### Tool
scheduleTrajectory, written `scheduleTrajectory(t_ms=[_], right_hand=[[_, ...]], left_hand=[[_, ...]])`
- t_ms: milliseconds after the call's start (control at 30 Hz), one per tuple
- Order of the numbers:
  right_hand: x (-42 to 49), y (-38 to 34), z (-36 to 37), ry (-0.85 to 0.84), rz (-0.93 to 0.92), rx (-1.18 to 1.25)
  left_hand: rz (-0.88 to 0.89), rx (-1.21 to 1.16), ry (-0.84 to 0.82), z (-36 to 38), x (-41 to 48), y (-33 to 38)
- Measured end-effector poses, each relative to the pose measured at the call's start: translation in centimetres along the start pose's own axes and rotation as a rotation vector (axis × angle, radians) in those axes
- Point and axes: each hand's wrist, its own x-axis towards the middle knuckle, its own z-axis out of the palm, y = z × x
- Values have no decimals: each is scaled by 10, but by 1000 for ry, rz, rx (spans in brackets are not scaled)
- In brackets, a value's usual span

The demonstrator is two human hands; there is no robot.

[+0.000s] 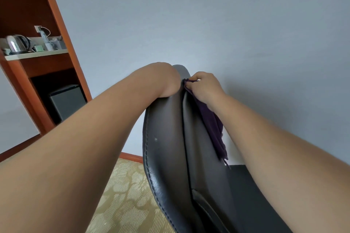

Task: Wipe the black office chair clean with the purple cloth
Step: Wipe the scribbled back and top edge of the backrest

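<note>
A plain grey-blue wall [208,15] fills the background, with a wooden cabinet [56,15] at the left holding an electric kettle [18,43] on its shelf, and patterned carpet [128,195] below.

The right hand [205,89] has its fingers bunched, pinching the upper end of the purple cloth [212,125] against the right edge of the black office chair [166,147], just below the top of the backrest. From that pinch the cloth hangs down and towards the camera, its long axis along the backrest's right edge, so the unwiped length lies below the hand. The right hand is the one on the cloth.

The left hand [166,81] is bent over the backrest's top. Its fingers are hidden behind the backrest, so I cannot tell whether they grip.

The chair's base and far side are out of sight.
</note>
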Motion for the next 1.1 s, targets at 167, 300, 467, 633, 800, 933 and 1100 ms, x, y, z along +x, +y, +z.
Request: scheduleTrajectory(t_ms=[167,300,467,633,800,933,1100], right_hand=[[53,16,9,-27,47,-235],[82,26,14,-51,74,-465],[97,33,13,-94,128,-544],[86,31,16,-71,113,-432],[45,23,7,-65,75,-34],[3,11,1,-96,58,108],[-58,-11,-11,-108,-35,131]], left_hand=[[6,-7,12,2,3,-5],[4,15,-5,3,9,-5],[-10,19,-14,5,15,-5],[-39,-44,-7,7,16,-8],[-19,9,-1,4,9,-5],[-14,5,-8,4,7,-5],[-1,6,11,5,6,-4]])
